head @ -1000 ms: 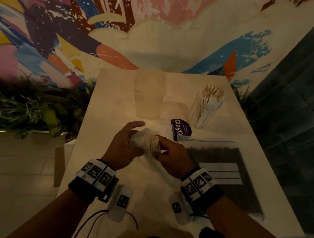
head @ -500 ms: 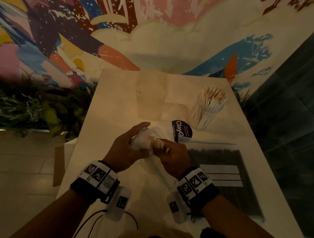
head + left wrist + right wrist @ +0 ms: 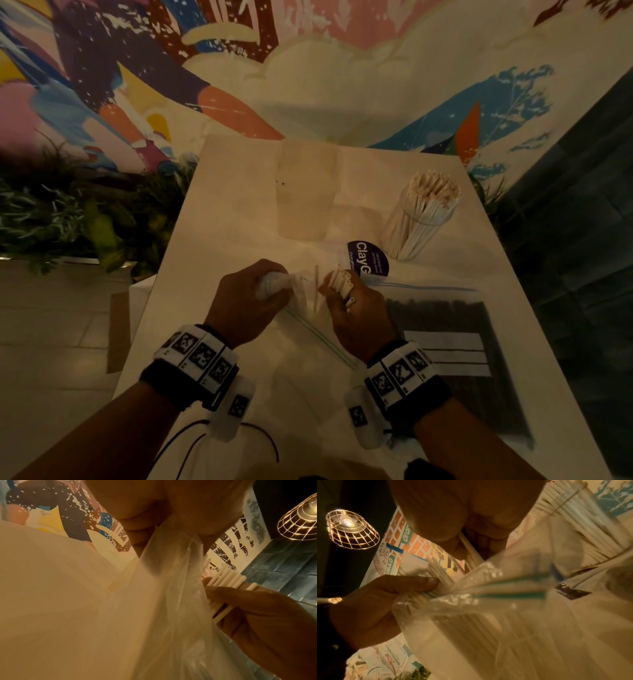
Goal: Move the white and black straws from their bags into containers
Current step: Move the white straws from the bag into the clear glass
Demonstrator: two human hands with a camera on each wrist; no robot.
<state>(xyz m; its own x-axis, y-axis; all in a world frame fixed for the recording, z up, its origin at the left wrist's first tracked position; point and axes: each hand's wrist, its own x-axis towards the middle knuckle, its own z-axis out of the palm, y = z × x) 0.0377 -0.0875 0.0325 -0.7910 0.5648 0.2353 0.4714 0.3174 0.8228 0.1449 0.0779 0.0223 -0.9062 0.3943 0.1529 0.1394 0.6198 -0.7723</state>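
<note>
My left hand [image 3: 260,291] grips the bunched end of a clear zip bag [image 3: 291,294] over the middle of the white table [image 3: 226,212]. My right hand [image 3: 346,301] holds a bundle of white straws [image 3: 340,282] just right of the bag's mouth, ends pointing up. In the left wrist view the bag [image 3: 171,601] hangs from my fingers and the white straws [image 3: 228,582] sit in the other hand. A clear container [image 3: 421,219] full of white straws stands at the back right. A zip bag of black straws [image 3: 445,329] lies flat to the right.
A round purple sticker [image 3: 368,258] lies beside the container. A pale paper bag [image 3: 305,192] lies at the back of the table. Plants [image 3: 68,222] stand left of the table, a mural wall [image 3: 308,68] behind, dark tiles [image 3: 582,240] on the right.
My right hand has drawn the bundle of white straws to the right, away from the bag, while my left hand closed tighter round the bag's end.
</note>
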